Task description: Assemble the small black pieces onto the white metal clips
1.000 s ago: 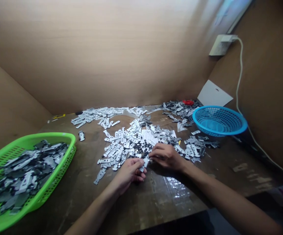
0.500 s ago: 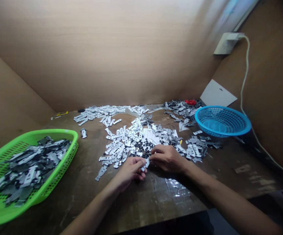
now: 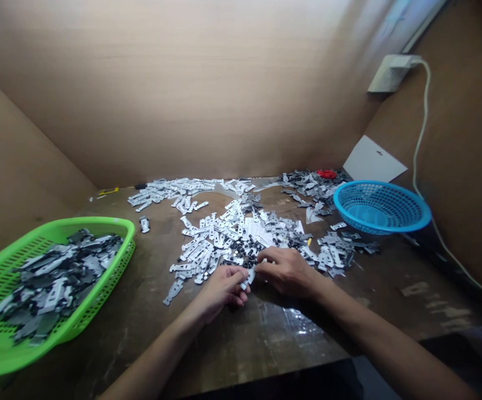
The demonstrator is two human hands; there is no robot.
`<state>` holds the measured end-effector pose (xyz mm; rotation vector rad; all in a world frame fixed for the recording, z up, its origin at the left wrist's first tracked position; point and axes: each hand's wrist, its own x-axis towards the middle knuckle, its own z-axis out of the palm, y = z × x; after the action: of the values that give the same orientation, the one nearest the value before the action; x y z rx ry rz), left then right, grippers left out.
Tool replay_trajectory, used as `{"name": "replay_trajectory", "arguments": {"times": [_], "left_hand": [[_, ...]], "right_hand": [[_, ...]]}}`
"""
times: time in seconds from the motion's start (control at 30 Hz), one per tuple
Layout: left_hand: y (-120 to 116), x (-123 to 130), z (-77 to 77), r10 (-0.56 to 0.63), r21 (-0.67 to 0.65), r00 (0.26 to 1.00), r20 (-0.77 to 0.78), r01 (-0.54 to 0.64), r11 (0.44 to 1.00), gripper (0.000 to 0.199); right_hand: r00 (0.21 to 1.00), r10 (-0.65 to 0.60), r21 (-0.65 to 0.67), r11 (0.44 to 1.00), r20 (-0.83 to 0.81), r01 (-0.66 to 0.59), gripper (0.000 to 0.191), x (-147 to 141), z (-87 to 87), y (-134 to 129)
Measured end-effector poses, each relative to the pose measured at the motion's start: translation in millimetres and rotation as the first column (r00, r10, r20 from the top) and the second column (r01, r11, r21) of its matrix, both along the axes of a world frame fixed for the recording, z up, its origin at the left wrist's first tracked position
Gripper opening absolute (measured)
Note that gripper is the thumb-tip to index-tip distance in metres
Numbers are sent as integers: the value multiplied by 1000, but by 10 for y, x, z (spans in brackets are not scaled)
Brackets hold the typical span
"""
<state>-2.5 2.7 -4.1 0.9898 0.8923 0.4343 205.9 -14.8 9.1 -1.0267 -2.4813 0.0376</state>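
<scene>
The left hand [image 3: 220, 290] pinches a small silver metal plate [image 3: 245, 285]; the curled right hand [image 3: 288, 272] sits just beside it, its grip unclear. Stamped plates [image 3: 232, 239] lie scattered ahead, a green plastic basket [image 3: 99, 223] leftward, a blue plastic basket [image 3: 382, 230] rightward.

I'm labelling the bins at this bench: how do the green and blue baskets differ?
The green basket is rectangular; the blue basket is round. The green one sits at near left, the blue one at far right. The green one is heaped with grey metal pieces, while the blue one's mesh floor shows. Both are perforated plastic.
</scene>
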Motion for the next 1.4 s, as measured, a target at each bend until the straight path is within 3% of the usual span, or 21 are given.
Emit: {"name": "replay_trajectory", "arguments": {"times": [0.2, 0.37, 0.43, 0.53, 0.6, 0.73, 0.9, 1.4], "left_hand": [[5, -19, 24, 1, 18, 1000, 18, -1, 1000, 32], [-15, -17, 41, 13, 46, 1000, 27, -14, 999, 32], [-24, -13, 47, 1, 45, 999, 32, -2, 999, 31], [-34, -11, 58, -38, 40, 998, 41, 36, 999, 28], [-41, -14, 65, -78, 40, 996, 44, 76, 996, 28], [-54, -20, 77, -128, 45, 991, 30, 127, 991, 27], [-69, -20, 93, -147, 53, 989, 18, 145, 988, 27], [-70, -14, 84, -180, 77, 984, -15, 181, 981, 29]], "right_hand": [[983, -65, -128, 991, -172, 43, 19, 6, 58, -18], [852, -279, -313, 939, -443, 144, 15, -18, 17, 23], [800, -355, -470, 877, -483, 106, 19, -31, -12, 39], [743, -456, -718, 694, -490, -48, 31, -51, -61, 48], [728, -485, -799, 583, -485, -144, 36, -60, -92, 47], [732, -487, -840, 499, -476, -214, 38, -69, -119, 42], [721, -502, -853, 460, -478, -246, 35, -78, -92, 27], [719, -467, -812, 535, -515, -234, 27, -93, -38, 8]]}}
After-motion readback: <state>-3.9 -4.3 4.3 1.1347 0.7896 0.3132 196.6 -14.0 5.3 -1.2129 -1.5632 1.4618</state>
